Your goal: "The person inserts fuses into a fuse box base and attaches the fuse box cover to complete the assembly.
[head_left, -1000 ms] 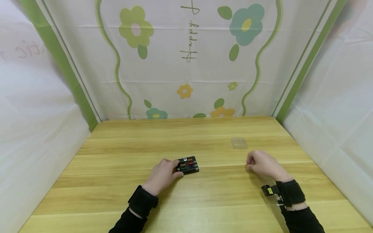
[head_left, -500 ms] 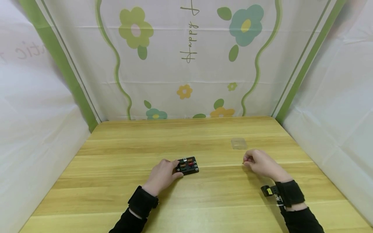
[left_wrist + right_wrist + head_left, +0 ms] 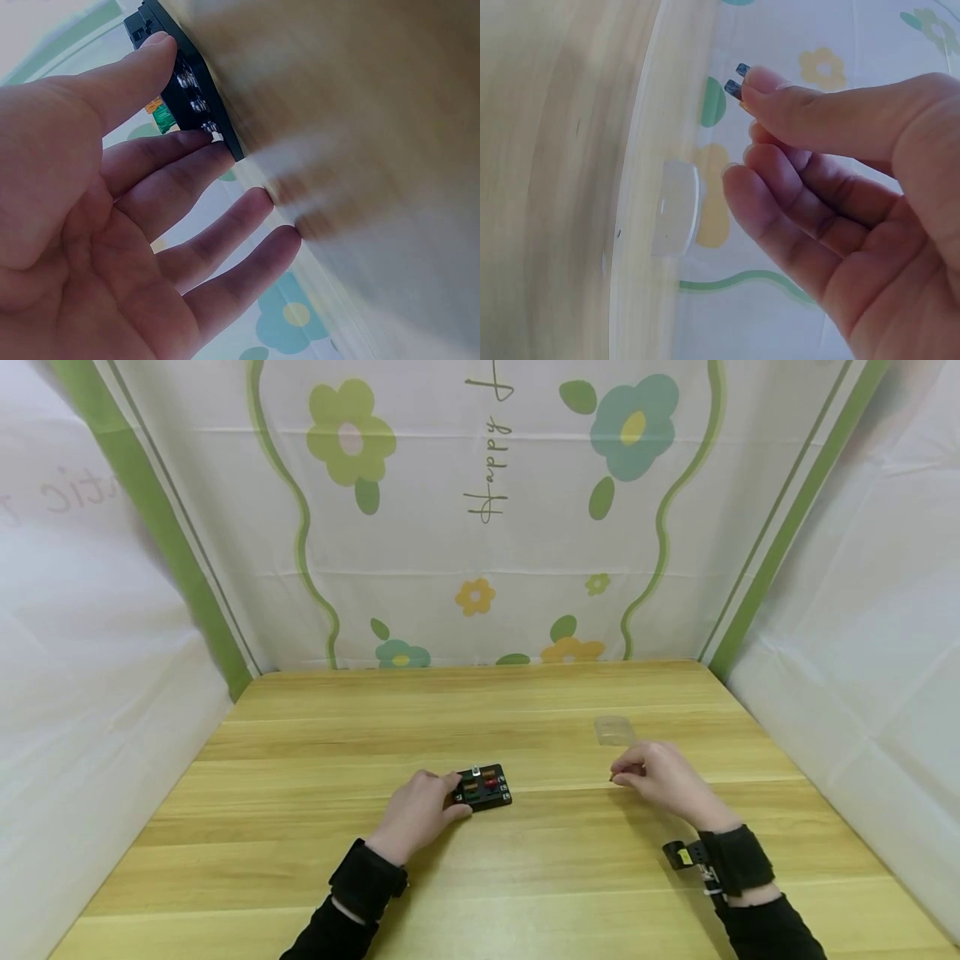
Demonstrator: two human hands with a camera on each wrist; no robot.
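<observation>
A black fuse block [image 3: 491, 795] lies flat on the table, with orange, red and green blade fuses seated in it. My left hand [image 3: 420, 817] holds its left end, the thumb along the near side and the index and middle fingertips at the end; the other two fingers reach down to the tabletop. Metal terminals [image 3: 199, 103] line the block's side in the left wrist view. To the right, my right hand [image 3: 666, 783] pinches a small blade fuse [image 3: 733, 89] between thumb and fingers. Two metal prongs and a sliver of orange body show; the rest is hidden behind the thumb.
A clear plastic box [image 3: 613, 730] stands on the wooden table [image 3: 337, 710] just beyond my right hand. A white cloth with printed flowers [image 3: 476, 596] hangs at the back edge, and white cloth also closes in both sides.
My right hand has moved a little to the left with the pinched fuse, and its prongs now point toward the block. My left hand and the fuse block stay in place.
</observation>
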